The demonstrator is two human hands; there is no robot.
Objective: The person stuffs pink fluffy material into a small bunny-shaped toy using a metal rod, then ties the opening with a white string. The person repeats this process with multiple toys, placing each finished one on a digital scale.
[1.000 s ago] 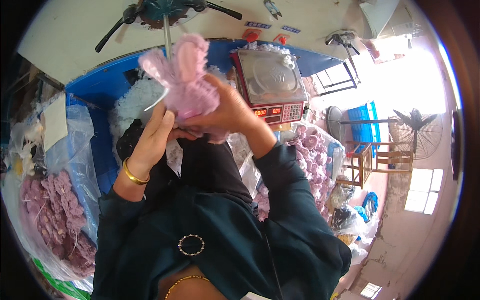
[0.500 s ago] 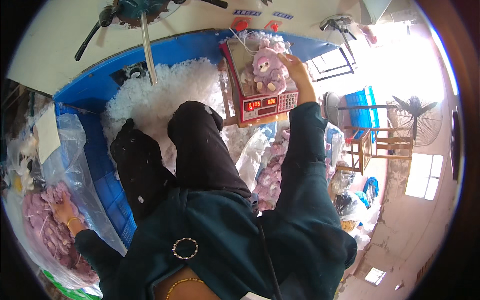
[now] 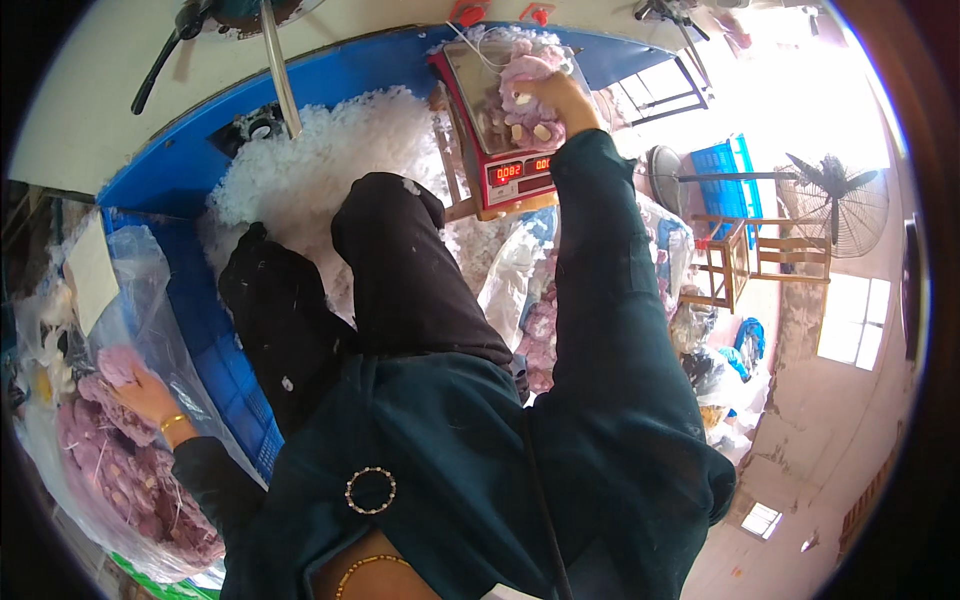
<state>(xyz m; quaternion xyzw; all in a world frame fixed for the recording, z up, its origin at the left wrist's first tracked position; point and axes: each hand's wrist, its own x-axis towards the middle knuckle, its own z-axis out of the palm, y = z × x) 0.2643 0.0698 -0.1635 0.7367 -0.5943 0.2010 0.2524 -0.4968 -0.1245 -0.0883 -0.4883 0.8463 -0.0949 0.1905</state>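
Observation:
On the metal pan of a red weighing scale (image 3: pixel 505 172) sits a pale purple plush toy (image 3: pixel 530 132). My right hand (image 3: pixel 562 100) is closed over the toy's middle, hiding most of its front. Far to the left, my left hand (image 3: pixel 147 397) grips a fluffy pink plush skin (image 3: pixel 120 366) at the top of a pile. More limp plush skins (image 3: pixel 120 480) fill the clear plastic bag (image 3: pixel 70 540) beneath that hand.
White stuffing (image 3: pixel 310 150) is heaped in a blue bin (image 3: pixel 350 62) before my knees. A metal nozzle (image 3: pixel 281 75) juts over it. Another bag of pink plush (image 3: pixel 540 330) stands below the scale. To the right are a wooden chair (image 3: pixel 730 265) and a fan (image 3: pixel 835 205).
My right hand has moved from the toy's side to grasp across its middle. My left hand has risen from the pile with a plush skin. The view has shifted slightly.

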